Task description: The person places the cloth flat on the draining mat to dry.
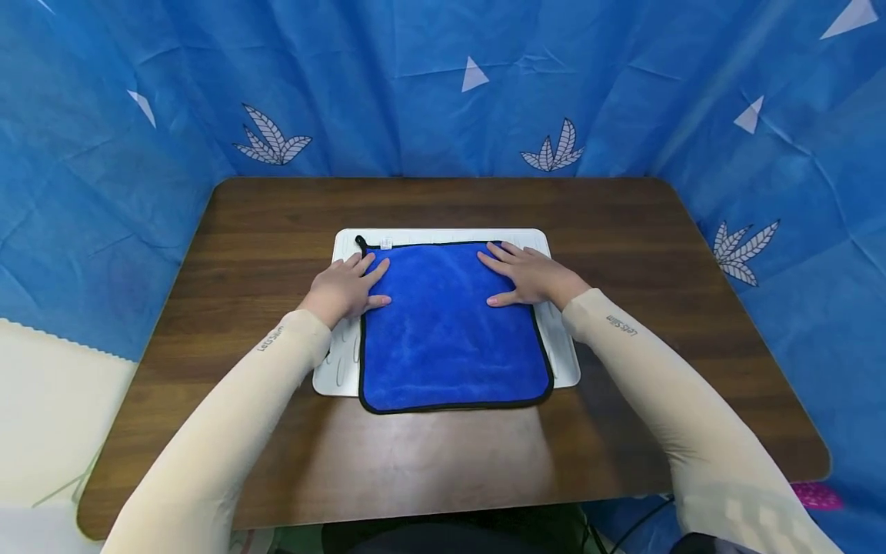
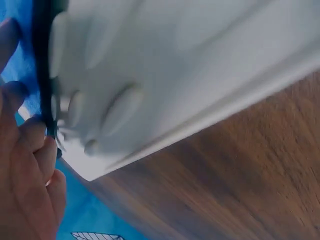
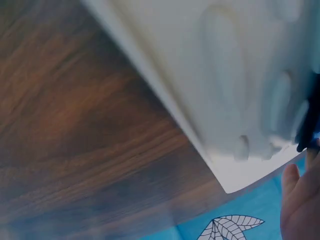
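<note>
A blue cloth (image 1: 450,338) with a black border lies spread over a white ridged tray (image 1: 443,235), its near edge hanging past the tray's front rim. A small black loop (image 1: 361,241) and a white tag (image 1: 386,244) show at its far left corner. My left hand (image 1: 346,288) rests on the cloth's upper left edge with fingers spread. Across from it, my right hand (image 1: 527,275) lies on the upper right part, fingers spread too. In the left wrist view the tray's raised ridges (image 2: 122,107) show beside the cloth's black edge. Most of the tray is covered.
The tray sits on a brown wooden table (image 1: 263,223) with rounded corners. A blue curtain (image 1: 443,100) with leaf prints stands behind and at the sides. A dark cable (image 1: 640,523) hangs below the table's front edge.
</note>
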The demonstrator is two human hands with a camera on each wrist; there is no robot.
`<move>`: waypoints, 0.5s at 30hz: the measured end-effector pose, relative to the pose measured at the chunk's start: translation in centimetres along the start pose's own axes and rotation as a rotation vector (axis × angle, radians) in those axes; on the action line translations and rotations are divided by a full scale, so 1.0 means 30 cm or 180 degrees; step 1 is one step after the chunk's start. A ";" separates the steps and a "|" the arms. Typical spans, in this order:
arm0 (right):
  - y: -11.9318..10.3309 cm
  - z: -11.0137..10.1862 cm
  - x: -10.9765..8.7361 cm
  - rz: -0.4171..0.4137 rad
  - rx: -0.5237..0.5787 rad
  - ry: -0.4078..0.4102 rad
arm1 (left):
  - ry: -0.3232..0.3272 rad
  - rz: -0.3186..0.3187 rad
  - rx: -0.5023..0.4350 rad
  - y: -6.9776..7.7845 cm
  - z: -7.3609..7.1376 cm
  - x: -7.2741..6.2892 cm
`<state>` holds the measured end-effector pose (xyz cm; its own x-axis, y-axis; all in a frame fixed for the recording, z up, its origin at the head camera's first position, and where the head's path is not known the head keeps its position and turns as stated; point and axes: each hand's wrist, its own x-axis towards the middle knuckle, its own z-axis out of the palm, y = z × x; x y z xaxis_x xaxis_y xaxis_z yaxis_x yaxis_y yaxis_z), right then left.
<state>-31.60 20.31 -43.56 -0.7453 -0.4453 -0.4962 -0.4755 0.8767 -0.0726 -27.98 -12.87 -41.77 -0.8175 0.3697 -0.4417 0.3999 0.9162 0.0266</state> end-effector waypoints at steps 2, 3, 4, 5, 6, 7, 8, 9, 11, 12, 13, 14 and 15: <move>0.005 0.005 -0.004 0.0006 0.0019 0.0017 | -0.0005 -0.0004 -0.0031 0.004 0.006 0.010; 0.007 0.007 -0.006 0.0002 0.0035 0.0038 | 0.0008 -0.0012 -0.0055 0.005 0.007 0.015; 0.009 0.008 -0.007 0.0004 0.0062 0.0058 | 0.0032 -0.0015 -0.0063 0.007 0.009 0.021; 0.010 0.009 -0.007 0.0007 0.0074 0.0075 | 0.0055 -0.0018 -0.0071 0.008 0.010 0.027; 0.011 0.010 -0.007 0.0016 0.0072 0.0089 | 0.0070 -0.0030 -0.0091 0.009 0.010 0.032; 0.010 0.011 -0.007 0.0016 0.0061 0.0098 | 0.0075 -0.0039 -0.0115 0.010 0.013 0.036; 0.009 0.012 -0.007 0.0022 0.0050 0.0098 | 0.0076 -0.0048 -0.0146 0.012 0.014 0.038; 0.008 0.012 -0.006 0.0027 0.0038 0.0095 | 0.0073 -0.0065 -0.0168 0.013 0.018 0.040; 0.002 0.013 -0.006 0.0024 0.0025 0.0099 | 0.0082 -0.0080 -0.0197 0.016 0.026 0.043; -0.002 0.012 -0.005 0.0018 0.0034 0.0101 | 0.0106 -0.0076 -0.0213 0.019 0.031 0.044; -0.006 0.012 -0.005 0.0007 0.0056 0.0108 | 0.0140 -0.0055 -0.0208 0.024 0.035 0.046; -0.010 0.013 -0.003 -0.0002 0.0090 0.0118 | 0.0182 -0.0035 -0.0213 0.030 0.037 0.048; -0.014 0.014 -0.002 -0.0013 0.0121 0.0135 | 0.0230 -0.0017 -0.0200 0.037 0.039 0.050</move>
<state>-31.16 20.04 -43.86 -0.7630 -0.4555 -0.4587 -0.4610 0.8808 -0.1079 -28.28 -11.47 -43.46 -0.8483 0.3729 -0.3761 0.3706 0.9252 0.0815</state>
